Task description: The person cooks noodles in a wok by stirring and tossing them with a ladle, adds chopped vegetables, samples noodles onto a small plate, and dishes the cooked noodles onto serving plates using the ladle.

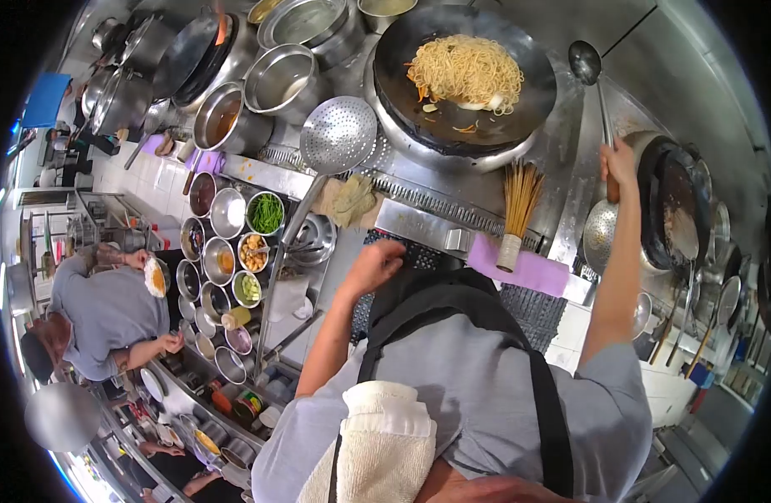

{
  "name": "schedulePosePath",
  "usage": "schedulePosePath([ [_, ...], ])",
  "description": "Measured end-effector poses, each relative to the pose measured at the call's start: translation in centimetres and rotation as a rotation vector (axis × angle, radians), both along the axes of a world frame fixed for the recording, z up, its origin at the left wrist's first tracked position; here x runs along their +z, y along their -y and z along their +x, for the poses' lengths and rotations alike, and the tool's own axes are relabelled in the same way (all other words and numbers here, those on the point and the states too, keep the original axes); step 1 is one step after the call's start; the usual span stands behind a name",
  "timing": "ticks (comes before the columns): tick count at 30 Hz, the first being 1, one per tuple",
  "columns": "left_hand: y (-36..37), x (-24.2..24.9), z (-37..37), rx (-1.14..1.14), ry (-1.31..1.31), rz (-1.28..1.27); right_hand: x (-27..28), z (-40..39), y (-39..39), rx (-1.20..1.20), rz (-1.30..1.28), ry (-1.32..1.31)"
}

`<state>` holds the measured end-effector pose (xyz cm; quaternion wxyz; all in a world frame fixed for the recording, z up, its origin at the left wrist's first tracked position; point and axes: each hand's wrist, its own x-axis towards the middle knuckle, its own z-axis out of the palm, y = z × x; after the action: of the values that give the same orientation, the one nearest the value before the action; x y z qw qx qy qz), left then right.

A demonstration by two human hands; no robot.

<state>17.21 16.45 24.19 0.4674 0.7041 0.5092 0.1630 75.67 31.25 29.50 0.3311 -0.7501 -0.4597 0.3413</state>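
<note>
Ladle (585, 64) in right hand (621, 164), beside wok (528, 113) of noodles (465, 71).

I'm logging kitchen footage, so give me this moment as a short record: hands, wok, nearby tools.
Left hand: loosely curled, nothing visible in it
Right hand: gripping the ladle by its handle
Wok: holds noodles and some orange strips
Bamboo brush: handle over the purple cloth
Perforated strainer: left of the wok

Steel wall (695, 63) upper right; white floor tiles (570, 334); metal shelving (84, 220) left; bright strip (2, 287), perhaps lamp.
</note>
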Motion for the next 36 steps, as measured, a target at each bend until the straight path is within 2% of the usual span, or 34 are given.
schedulePosePath([
  [1, -0.3, -0.3, -0.4, 0.083, -0.036, 0.026, -1.9, 0.2, 1.6, -0.033, -0.061, -0.022],
  [2, -0.9, -0.7, -0.8, 0.164, -0.068, 0.053, -4.2, -0.7, 3.4, -0.052, 0.12, 0.31],
  [3, -1.7, -2.0, -1.5, 0.229, -0.205, 0.219, -6.3, -2.1, 5.3, -0.074, 0.302, 0.645],
  [4, -2.7, -3.1, -2.1, 0.291, -0.339, 0.384, -8.0, -3.4, 7.3, -0.106, 0.337, 0.712],
  [5, -4.0, -3.3, -2.3, 0.287, -0.478, 0.387, -8.9, -4.5, 8.8, -0.139, 0.376, 0.78],
  [7, -6.7, -3.5, -2.8, 0.286, -0.756, 0.396, -8.5, -6.3, 10.1, -0.174, 0.292, 0.469],
  [9, -8.7, -4.5, -3.2, 0.189, -0.826, 0.36, -7.2, -8.9, 12.3, -0.203, 0.222, 0.316],
  [11, -10.5, -8.0, -4.0, 0.096, -0.931, 0.426, -1.4, -13.9, 12.2, -0.231, 0.203, 0.325],
  [13, -11.4, -8.2, -4.0, 0.022, -0.938, 0.316, 2.5, -18.4, 12.4, -0.266, 0.096, 0.026],
  [16, -11.9, -8.7, -4.4, -0.038, -0.924, 0.217, 0.8, -18.8, 10.5, -0.16, 0.088, 0.074],
  [18, -12.8, -9.0, -4.8, -0.05, -0.901, 0.191, -2.5, -18.5, 7.5, -0.031, 0.304, 0.44],
  [20, -13.2, -7.4, -5.7, 0.062, -0.679, 0.089, -1.6, -21.8, 4.8, -0.13, 0.095, 0.305],
  [21, -13.0, -6.8, -6.4, 0.114, -0.57, 0.032, -3.6, -22.3, 3.5, -0.135, 0.101, 0.337],
  [22, -12.7, -7.4, -7.6, 0.18, -0.261, -0.071, -3.8, -24.1, 2.8, -0.142, 0.099, 0.367],
  [23, -12.4, -8.1, -8.8, 0.24, 0.048, -0.174, -3.4, -25.2, 3.2, -0.119, -0.066, 0.079],
  [24, -12.1, -8.5, -9.5, 0.295, 0.36, -0.273, -0.3, -27.6, 3.9, -0.093, -0.22, -0.211],
  [25, -11.2, -8.3, -9.7, 0.453, 0.649, -0.492, 0.7, -28.7, 5.0, -0.075, -0.198, -0.268],
  [27, -9.6, -8.3, -10.9, 0.682, 0.738, -0.817, 1.1, -28.9, 6.5, 0.065, -0.108, -0.203],
  [29, -7.9, -4.3, -9.5, 0.753, 0.936, -0.857, -0.3, -25.9, 9.0, 0.087, 0.139, 0.07],
  [30, -8.1, -6.3, -10.0, 0.692, 1.034, -0.95, -2.5, -24.9, 8.7, 0.095, 0.321, 0.301],
  [31, -8.2, -5.2, -9.1, 0.591, 1.067, -0.959, -1.2, -24.8, 8.0, 0.005, 0.246, 0.281],
  [32, -8.5, -6.5, -8.6, 0.497, 1.202, -0.995, -0.2, -24.9, 6.7, -0.067, 0.178, 0.241],
  [34, -9.6, -4.9, -6.4, 0.319, 1.224, -1.069, -2.6, -23.6, 3.1, -0.19, 0.178, 0.255],
  [36, -11.0, -3.2, -4.2, 0.394, 1.059, -1.057, -3.5, -23.7, 0.0, -0.135, 0.125, 0.17],
])
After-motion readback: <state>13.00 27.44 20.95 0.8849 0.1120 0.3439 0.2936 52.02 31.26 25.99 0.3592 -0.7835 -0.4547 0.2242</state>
